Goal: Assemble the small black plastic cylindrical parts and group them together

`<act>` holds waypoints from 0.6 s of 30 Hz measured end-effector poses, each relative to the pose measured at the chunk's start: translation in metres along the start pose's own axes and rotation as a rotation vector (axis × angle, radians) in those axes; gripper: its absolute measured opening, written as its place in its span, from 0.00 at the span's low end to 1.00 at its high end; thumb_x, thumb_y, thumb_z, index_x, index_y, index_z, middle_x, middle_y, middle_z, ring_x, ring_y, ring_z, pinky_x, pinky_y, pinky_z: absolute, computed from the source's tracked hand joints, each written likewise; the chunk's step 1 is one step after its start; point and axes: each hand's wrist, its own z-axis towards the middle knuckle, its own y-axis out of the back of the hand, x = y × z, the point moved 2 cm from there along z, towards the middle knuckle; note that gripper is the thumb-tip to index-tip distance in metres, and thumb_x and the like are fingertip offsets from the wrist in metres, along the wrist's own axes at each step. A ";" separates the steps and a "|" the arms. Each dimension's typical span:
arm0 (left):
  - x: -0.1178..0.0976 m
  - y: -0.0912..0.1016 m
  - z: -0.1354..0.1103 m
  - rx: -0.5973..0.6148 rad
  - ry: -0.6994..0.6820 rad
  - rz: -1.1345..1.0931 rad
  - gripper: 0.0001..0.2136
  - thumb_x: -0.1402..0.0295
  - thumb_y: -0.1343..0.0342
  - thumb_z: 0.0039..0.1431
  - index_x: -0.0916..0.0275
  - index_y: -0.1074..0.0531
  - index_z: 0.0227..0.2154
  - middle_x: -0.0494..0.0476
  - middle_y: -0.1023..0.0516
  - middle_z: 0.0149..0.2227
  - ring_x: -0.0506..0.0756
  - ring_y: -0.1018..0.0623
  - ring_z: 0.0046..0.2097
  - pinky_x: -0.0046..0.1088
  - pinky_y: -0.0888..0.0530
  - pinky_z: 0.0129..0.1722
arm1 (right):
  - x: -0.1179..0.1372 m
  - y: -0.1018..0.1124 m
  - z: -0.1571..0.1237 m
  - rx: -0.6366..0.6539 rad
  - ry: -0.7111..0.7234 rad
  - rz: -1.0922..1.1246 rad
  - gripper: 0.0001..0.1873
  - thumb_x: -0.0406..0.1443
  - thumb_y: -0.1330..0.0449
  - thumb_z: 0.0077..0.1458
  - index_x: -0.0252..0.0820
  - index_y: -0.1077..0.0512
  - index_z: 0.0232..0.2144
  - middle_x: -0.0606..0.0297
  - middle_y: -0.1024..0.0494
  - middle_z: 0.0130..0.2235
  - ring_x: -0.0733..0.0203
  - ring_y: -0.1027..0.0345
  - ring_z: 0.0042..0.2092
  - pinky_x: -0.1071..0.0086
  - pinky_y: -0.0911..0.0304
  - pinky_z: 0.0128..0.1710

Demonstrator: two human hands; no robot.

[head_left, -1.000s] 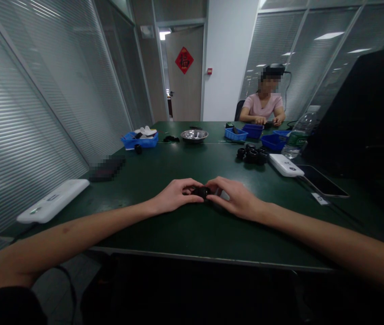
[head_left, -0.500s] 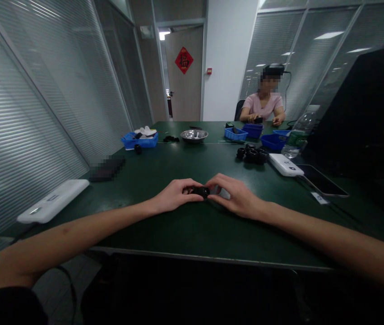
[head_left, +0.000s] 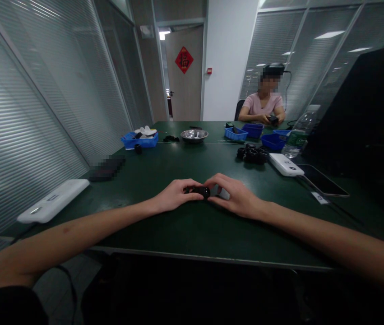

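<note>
Just above the green tabletop (head_left: 178, 234), a small glossy black part (head_left: 204, 192), roughly cylindrical, sits between my two hands. My left hand (head_left: 171, 195) pinches it from the left, thumb in front and fingers behind. My right hand (head_left: 234, 195) is curled, with its thumb and fingertips closed on the part's right end. Its exact kind is too small and dark to tell, and the fingers cover some of it. Beyond my right hand lies a cluster of several similar black round parts (head_left: 252, 154).
At the far left stands a blue basket (head_left: 147, 142) of parts, near a metal bowl (head_left: 194, 136). Blue bins (head_left: 273, 142), a water bottle (head_left: 296, 135), a white power bank (head_left: 285, 164) and a phone (head_left: 323, 180) sit right. Another white device (head_left: 54, 201) lies left. A co-worker (head_left: 262, 106) sits opposite.
My hands and the black part stay nearly in place. Across the table, the co-worker's hands have come together around a dark object.
</note>
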 end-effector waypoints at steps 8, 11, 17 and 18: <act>-0.004 -0.001 0.000 -0.013 0.005 0.000 0.17 0.59 0.38 0.63 0.62 0.22 0.50 0.56 0.21 0.43 0.54 0.27 0.40 0.29 0.33 0.39 | -0.003 -0.001 0.000 0.034 -0.031 0.005 0.12 0.40 0.38 0.66 0.42 0.30 0.50 0.58 0.23 0.46 0.56 0.26 0.43 0.60 0.28 0.43; -0.004 -0.001 0.000 -0.007 0.004 0.008 0.17 0.59 0.39 0.63 0.62 0.22 0.51 0.56 0.21 0.43 0.55 0.27 0.41 0.29 0.33 0.39 | -0.001 -0.001 0.000 0.010 0.019 0.005 0.13 0.37 0.37 0.64 0.43 0.30 0.50 0.57 0.24 0.49 0.54 0.27 0.47 0.59 0.28 0.46; 0.002 0.000 0.001 -0.029 0.022 0.031 0.19 0.56 0.38 0.63 0.61 0.23 0.52 0.55 0.21 0.41 0.53 0.28 0.37 0.29 0.34 0.37 | -0.002 -0.001 0.001 0.024 -0.105 0.018 0.14 0.43 0.39 0.67 0.42 0.29 0.49 0.59 0.21 0.43 0.56 0.25 0.41 0.60 0.27 0.41; 0.002 -0.001 0.001 -0.024 0.018 0.025 0.19 0.57 0.38 0.63 0.62 0.23 0.52 0.55 0.21 0.41 0.53 0.28 0.38 0.29 0.34 0.37 | -0.002 -0.001 0.001 0.033 -0.097 0.013 0.12 0.42 0.39 0.67 0.42 0.29 0.48 0.59 0.21 0.43 0.57 0.25 0.41 0.61 0.27 0.41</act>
